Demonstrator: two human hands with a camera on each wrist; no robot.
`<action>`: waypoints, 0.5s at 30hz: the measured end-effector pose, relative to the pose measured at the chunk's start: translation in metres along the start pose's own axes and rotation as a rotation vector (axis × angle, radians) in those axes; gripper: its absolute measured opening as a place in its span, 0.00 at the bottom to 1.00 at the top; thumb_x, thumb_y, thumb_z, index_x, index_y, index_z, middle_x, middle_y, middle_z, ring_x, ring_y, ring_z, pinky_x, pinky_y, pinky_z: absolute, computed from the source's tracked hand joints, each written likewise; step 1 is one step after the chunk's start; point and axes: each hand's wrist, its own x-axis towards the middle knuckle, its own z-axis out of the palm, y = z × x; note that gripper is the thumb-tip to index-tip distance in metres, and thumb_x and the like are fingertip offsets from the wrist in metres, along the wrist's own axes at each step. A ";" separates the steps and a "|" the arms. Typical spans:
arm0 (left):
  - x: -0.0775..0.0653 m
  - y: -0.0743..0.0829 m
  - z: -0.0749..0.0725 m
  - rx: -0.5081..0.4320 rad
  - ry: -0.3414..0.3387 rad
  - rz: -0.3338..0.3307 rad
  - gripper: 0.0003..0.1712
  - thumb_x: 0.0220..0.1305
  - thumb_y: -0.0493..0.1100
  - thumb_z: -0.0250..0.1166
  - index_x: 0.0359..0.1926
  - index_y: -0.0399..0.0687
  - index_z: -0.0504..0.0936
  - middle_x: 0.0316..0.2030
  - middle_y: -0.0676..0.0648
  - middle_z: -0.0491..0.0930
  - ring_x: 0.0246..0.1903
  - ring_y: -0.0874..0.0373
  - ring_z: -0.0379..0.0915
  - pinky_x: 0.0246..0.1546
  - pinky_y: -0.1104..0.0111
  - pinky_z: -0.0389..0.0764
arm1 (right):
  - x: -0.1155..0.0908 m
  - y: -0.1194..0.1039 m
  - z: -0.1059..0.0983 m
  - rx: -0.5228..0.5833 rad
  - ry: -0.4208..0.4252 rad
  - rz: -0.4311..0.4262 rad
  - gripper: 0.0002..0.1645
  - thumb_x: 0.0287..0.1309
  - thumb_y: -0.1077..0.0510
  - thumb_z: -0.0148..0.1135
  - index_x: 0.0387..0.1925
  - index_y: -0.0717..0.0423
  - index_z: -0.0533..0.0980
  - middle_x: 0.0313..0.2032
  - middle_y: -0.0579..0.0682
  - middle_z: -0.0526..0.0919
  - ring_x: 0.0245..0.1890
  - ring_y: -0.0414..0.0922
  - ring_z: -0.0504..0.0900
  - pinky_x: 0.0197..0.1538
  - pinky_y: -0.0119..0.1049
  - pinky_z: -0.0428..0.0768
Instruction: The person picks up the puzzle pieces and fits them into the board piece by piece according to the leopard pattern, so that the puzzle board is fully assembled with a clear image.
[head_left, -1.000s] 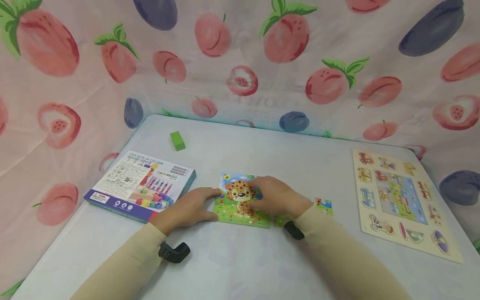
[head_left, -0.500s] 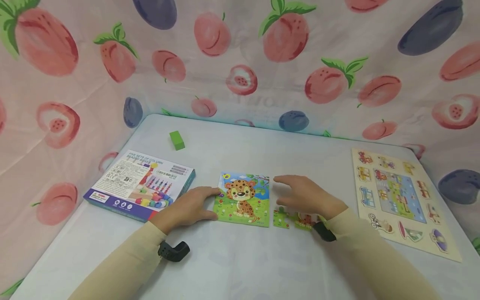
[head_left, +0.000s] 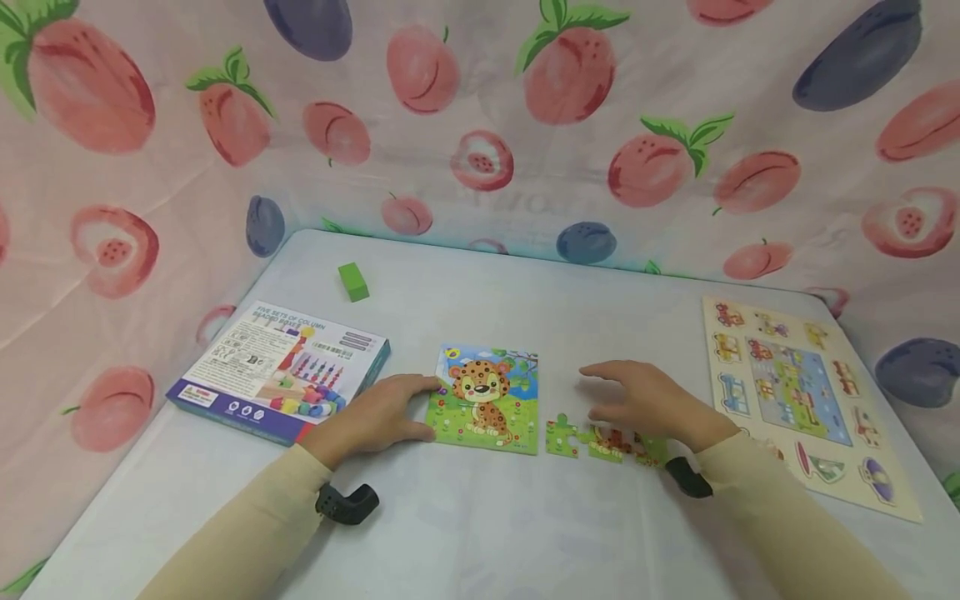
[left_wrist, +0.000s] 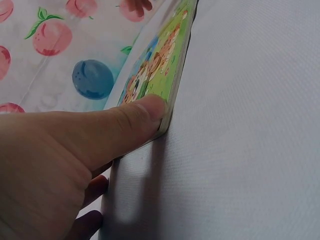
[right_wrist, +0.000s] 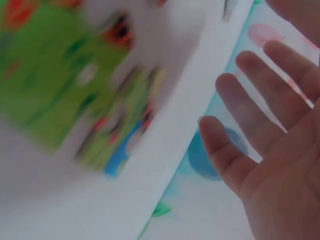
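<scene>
A square leopard jigsaw puzzle (head_left: 486, 408) lies flat in the middle of the table. My left hand (head_left: 378, 412) rests at its left edge, thumb and index finger spread. In the left wrist view, the thumb (left_wrist: 122, 122) lies against the edge of the puzzle (left_wrist: 167, 65). Just right of the puzzle are several loose jigsaw pieces (head_left: 562, 437), partly behind my right hand (head_left: 652, 404). That hand holds nothing. In the right wrist view, its fingers (right_wrist: 250, 110) are extended and apart, beside blurred jigsaw pieces (right_wrist: 50, 80).
A flat box of beads (head_left: 281, 371) lies at the left, and a green block (head_left: 353, 282) sits behind it. On the right is a wooden picture board (head_left: 806, 400). A fruit-print cloth (head_left: 480, 100) hangs behind the white-covered table (head_left: 480, 533).
My right hand has lifted off the puzzle and moved right, over the loose pieces. The puzzle's right side now shows. My left hand has stayed at the left edge.
</scene>
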 end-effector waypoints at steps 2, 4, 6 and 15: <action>0.000 0.000 0.000 0.002 0.001 0.002 0.40 0.57 0.46 0.76 0.69 0.47 0.72 0.68 0.42 0.70 0.70 0.44 0.61 0.69 0.50 0.63 | -0.005 0.007 -0.001 -0.002 0.012 0.001 0.34 0.58 0.49 0.71 0.65 0.53 0.75 0.63 0.56 0.77 0.63 0.59 0.73 0.63 0.61 0.72; 0.000 0.000 0.000 0.004 0.003 0.004 0.40 0.57 0.46 0.76 0.69 0.46 0.72 0.68 0.42 0.70 0.70 0.44 0.61 0.69 0.50 0.63 | -0.011 0.014 -0.002 -0.006 0.022 0.007 0.32 0.59 0.49 0.71 0.64 0.53 0.76 0.61 0.56 0.78 0.60 0.58 0.76 0.62 0.61 0.73; 0.000 0.000 0.000 0.003 0.006 0.006 0.40 0.57 0.46 0.76 0.69 0.46 0.72 0.67 0.42 0.70 0.70 0.44 0.61 0.69 0.50 0.63 | -0.016 0.020 -0.003 -0.005 0.031 0.017 0.31 0.59 0.50 0.71 0.63 0.54 0.77 0.59 0.56 0.80 0.57 0.57 0.77 0.60 0.61 0.74; 0.000 0.000 0.001 0.004 0.008 0.002 0.40 0.57 0.46 0.76 0.69 0.46 0.72 0.67 0.42 0.70 0.70 0.44 0.61 0.69 0.50 0.64 | -0.031 0.042 -0.002 -0.013 0.037 0.100 0.29 0.59 0.51 0.71 0.60 0.54 0.79 0.57 0.57 0.81 0.62 0.62 0.73 0.62 0.64 0.70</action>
